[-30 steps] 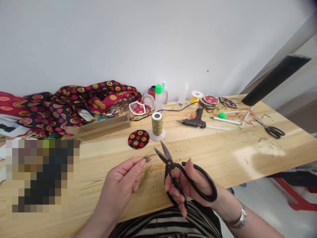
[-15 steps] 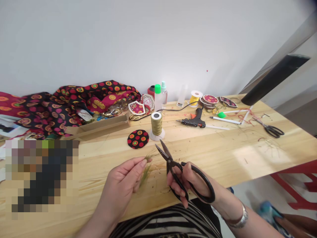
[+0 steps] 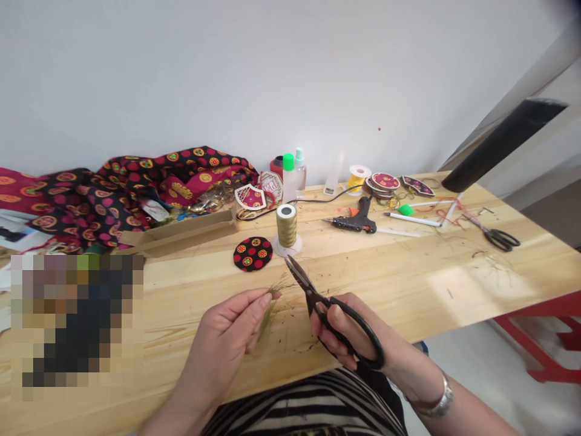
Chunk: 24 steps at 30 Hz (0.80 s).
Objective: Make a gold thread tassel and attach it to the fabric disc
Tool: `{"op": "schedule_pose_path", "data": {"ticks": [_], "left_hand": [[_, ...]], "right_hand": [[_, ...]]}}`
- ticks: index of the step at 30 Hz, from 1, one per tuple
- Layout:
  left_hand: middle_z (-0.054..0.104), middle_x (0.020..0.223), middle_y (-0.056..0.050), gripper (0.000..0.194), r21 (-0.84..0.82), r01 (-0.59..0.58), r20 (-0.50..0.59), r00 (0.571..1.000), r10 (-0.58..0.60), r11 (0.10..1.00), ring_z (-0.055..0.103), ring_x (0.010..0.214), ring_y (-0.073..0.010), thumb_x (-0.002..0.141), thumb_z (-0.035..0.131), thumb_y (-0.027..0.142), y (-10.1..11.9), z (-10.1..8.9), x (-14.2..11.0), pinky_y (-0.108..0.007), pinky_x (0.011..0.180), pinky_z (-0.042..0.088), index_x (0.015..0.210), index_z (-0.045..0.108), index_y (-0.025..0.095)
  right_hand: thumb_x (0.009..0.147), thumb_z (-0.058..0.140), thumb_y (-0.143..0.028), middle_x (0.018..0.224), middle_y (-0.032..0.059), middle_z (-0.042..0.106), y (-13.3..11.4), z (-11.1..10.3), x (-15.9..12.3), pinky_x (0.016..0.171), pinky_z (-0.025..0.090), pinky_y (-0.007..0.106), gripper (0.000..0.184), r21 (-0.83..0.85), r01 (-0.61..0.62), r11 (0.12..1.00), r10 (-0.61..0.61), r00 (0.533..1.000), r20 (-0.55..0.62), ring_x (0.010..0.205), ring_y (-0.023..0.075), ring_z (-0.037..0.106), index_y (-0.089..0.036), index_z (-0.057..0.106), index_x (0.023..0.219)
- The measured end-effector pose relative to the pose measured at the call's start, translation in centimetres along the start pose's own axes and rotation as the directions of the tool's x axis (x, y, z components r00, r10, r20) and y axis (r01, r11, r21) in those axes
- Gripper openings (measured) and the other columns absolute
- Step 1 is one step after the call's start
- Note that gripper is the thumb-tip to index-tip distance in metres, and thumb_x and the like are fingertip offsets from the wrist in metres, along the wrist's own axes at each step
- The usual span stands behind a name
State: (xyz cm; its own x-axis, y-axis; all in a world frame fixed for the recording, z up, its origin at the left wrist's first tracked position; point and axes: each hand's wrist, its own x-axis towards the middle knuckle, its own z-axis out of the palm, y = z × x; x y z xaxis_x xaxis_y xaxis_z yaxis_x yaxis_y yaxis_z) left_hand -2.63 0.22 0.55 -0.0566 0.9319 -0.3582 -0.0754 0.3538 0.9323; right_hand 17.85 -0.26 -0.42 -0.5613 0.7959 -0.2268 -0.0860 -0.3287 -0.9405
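Pinched between the thumb and fingers of my left hand (image 3: 238, 321) is a thin bunch of olive-green threads (image 3: 269, 315), with frayed ends fanning out above the fingertips. My right hand (image 3: 345, 330) grips black-handled scissors (image 3: 303, 275) by their loops. Their blades are nearly closed and point up and left, just right of the thread ends and apart from them. Beyond the blades stands a spool of gold thread (image 3: 287, 227), upright on its white base. Left of it lies a round patterned fabric disc (image 3: 253, 254).
A black glue gun (image 3: 356, 219) lies behind, its cord running left. A second pair of scissors (image 3: 499, 239) rests at the right among loose threads. Patterned cloth (image 3: 136, 175) and a cardboard tray (image 3: 181, 233) lie at the left. Bottles (image 3: 290, 184) stand by the wall.
The scissor blades have swung from apart to nearly together, and my right fingers have drawn in around the loops. My left hand keeps its place with the threads.
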Motion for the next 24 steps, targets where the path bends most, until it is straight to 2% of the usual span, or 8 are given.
{"op": "schedule_pose_path", "data": {"ticks": [6, 10, 13, 15, 18, 21, 22, 24], "left_hand": [[0.035, 0.044, 0.008, 0.03, -0.004, -0.005, -0.012, 1.0, 0.005, 1.0, 0.027, 0.043, -0.0053, 0.07, 0.071, 0.038, -0.1, -0.1, 0.0, -0.017, 0.04, 0.021, 0.086, 0.072, 0.012], [0.036, 0.046, 0.008, 0.028, -0.039, 0.008, -0.009, 1.0, -0.008, 0.999, 0.027, 0.043, -0.0048, 0.07, 0.072, 0.037, -0.4, -0.3, 0.4, -0.016, 0.04, 0.022, 0.085, 0.071, 0.013], [0.032, 0.047, 0.01, 0.026, -0.123, 0.005, -0.08, 0.997, -0.015, 0.992, 0.025, 0.042, -0.0038, 0.069, 0.074, 0.036, -0.3, -0.7, 0.8, -0.015, 0.039, 0.021, 0.081, 0.07, 0.014], [0.03, 0.047, 0.01, 0.024, -0.185, -0.006, -0.12, 0.993, -0.017, 0.983, 0.023, 0.041, -0.0034, 0.069, 0.074, 0.035, 0.0, -0.9, 1.0, -0.015, 0.038, 0.02, 0.081, 0.069, 0.014], [0.03, 0.048, 0.01, 0.023, -0.235, -0.032, -0.138, 0.99, -0.001, 0.972, 0.022, 0.042, -0.0031, 0.07, 0.074, 0.032, 0.6, -1.2, 1.2, -0.014, 0.038, 0.019, 0.083, 0.07, 0.014], [0.03, 0.048, 0.01, 0.022, -0.252, -0.054, -0.151, 0.988, 0.016, 0.966, 0.022, 0.041, -0.0028, 0.07, 0.074, 0.03, 0.9, -1.3, 1.3, -0.013, 0.037, 0.019, 0.084, 0.07, 0.014], [0.031, 0.048, 0.01, 0.022, -0.252, -0.056, -0.151, 0.988, 0.018, 0.966, 0.022, 0.041, -0.0027, 0.07, 0.074, 0.03, 1.0, -1.3, 1.3, -0.013, 0.037, 0.019, 0.084, 0.07, 0.013], [0.031, 0.049, 0.01, 0.023, -0.249, -0.053, -0.141, 0.99, 0.018, 0.967, 0.022, 0.042, -0.0025, 0.069, 0.074, 0.03, 1.0, -1.2, 1.2, -0.013, 0.037, 0.019, 0.085, 0.07, 0.013]], "right_hand": [[0.084, 0.043, -0.063, 0.05, -0.0073, 0.035, -0.4, 0.0, -0.1, 0.034, 0.024, 0.015, 0.054, -0.033, -0.02, 0.999, 0.019, 1.0, -0.024, 0.037, 0.0029, 0.029, -0.011, 0.056, 0.081], [0.08, 0.044, -0.068, 0.047, -0.0072, 0.037, -0.5, -0.4, -0.4, 0.034, 0.022, 0.017, 0.058, -0.134, -0.062, 0.989, 0.061, 0.998, -0.005, 0.036, 0.0037, 0.03, -0.012, 0.057, 0.078], [0.075, 0.057, -0.062, 0.05, -0.006, 0.039, -1.0, -1.0, -1.0, 0.038, 0.022, 0.018, 0.049, -0.315, -0.088, 0.945, 0.105, 0.994, 0.037, 0.043, 0.0047, 0.032, -0.013, 0.057, 0.071], [0.074, 0.064, -0.051, 0.054, -0.0041, 0.045, -1.6, -1.5, -1.5, 0.043, 0.025, 0.019, 0.038, -0.575, -0.095, 0.813, 0.083, 0.995, -0.048, 0.049, 0.0062, 0.036, -0.015, 0.057, 0.066], [0.078, 0.06, -0.039, 0.061, 0.0009, 0.057, -2.6, -2.9, -2.3, 0.05, 0.031, 0.023, 0.025, -0.88, -0.25, 0.404, -0.053, 0.954, -0.296, 0.054, 0.0109, 0.047, -0.016, 0.058, 0.066], [0.082, 0.051, -0.036, 0.067, 0.0075, 0.064, -2.9, -5.2, -3.1, 0.053, 0.033, 0.027, 0.024, -0.843, -0.535, 0.058, -0.136, 0.832, -0.538, 0.058, 0.0184, 0.057, -0.017, 0.059, 0.069], [0.082, 0.05, -0.036, 0.068, 0.0088, 0.065, -2.9, -6.0, -3.4, 0.053, 0.034, 0.028, 0.025, -0.807, -0.59, -0.008, -0.163, 0.797, -0.582, 0.059, 0.0203, 0.059, -0.017, 0.059, 0.069], [0.083, 0.048, -0.034, 0.071, 0.0094, 0.065, -2.6, -7.5, -3.9, 0.054, 0.036, 0.029, 0.022, -0.783, -0.618, -0.066, -0.203, 0.777, -0.596, 0.062, 0.0217, 0.061, -0.017, 0.059, 0.072]]}}
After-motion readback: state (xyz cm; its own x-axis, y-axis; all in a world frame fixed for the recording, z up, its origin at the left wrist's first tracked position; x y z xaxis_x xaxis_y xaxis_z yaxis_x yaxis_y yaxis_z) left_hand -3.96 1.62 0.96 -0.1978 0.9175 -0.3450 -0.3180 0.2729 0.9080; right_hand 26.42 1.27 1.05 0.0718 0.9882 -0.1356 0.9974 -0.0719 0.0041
